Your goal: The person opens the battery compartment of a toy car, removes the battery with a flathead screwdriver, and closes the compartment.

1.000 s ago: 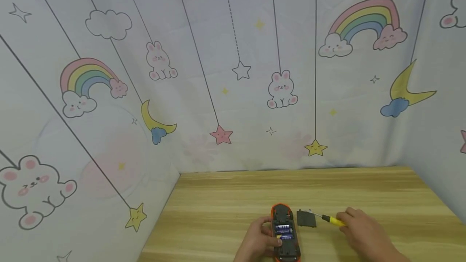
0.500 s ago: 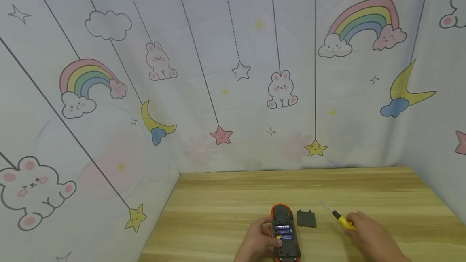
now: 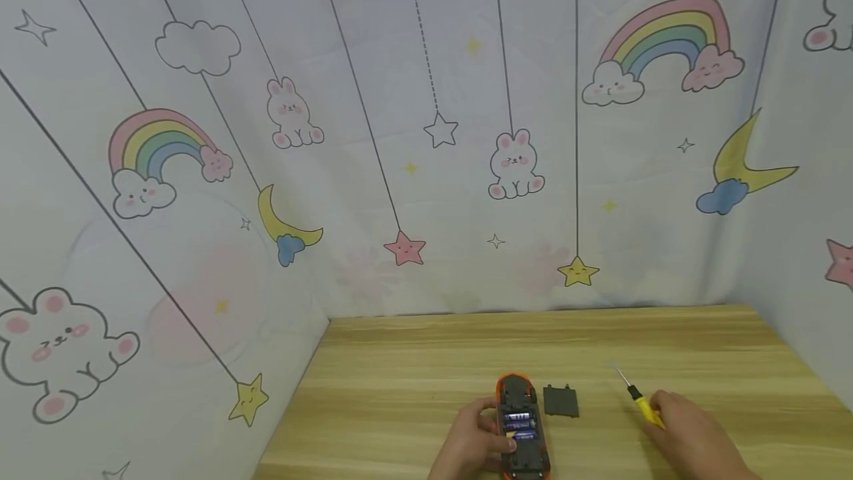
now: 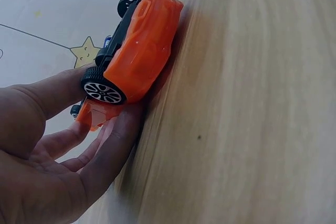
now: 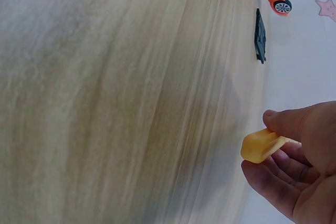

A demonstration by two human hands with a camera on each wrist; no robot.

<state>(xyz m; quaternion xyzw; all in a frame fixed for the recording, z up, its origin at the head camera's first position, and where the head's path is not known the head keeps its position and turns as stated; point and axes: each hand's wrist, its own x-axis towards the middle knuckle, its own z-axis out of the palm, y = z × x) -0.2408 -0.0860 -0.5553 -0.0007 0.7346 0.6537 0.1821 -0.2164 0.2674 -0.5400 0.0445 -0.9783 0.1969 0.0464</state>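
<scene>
An orange toy car (image 3: pixel 523 458) lies upside down on the table, its black underside up and blue batteries (image 3: pixel 520 421) showing in the uncovered compartment. My left hand (image 3: pixel 469 437) grips its left side, thumb over the underside; the left wrist view shows the fingers around the orange body (image 4: pixel 144 45). Just right of the car lies a dark rectangular cover (image 3: pixel 561 401), flat and untouched. Farther right, my right hand (image 3: pixel 689 432) holds a screwdriver (image 3: pixel 645 407) by its yellow handle, shaft pointing up and left. The handle (image 5: pixel 257 146) is between thumb and fingers in the right wrist view.
The wood-grain table (image 3: pixel 413 361) runs back to a pale cloth wall (image 3: pixel 453 198) printed with rainbows, rabbits and stars. More printed cloth stands along the left and right sides of the table.
My right hand has moved the screwdriver to the right, away from the cover, and its shaft now points more steeply toward the back. The left hand and the car have stayed in place.
</scene>
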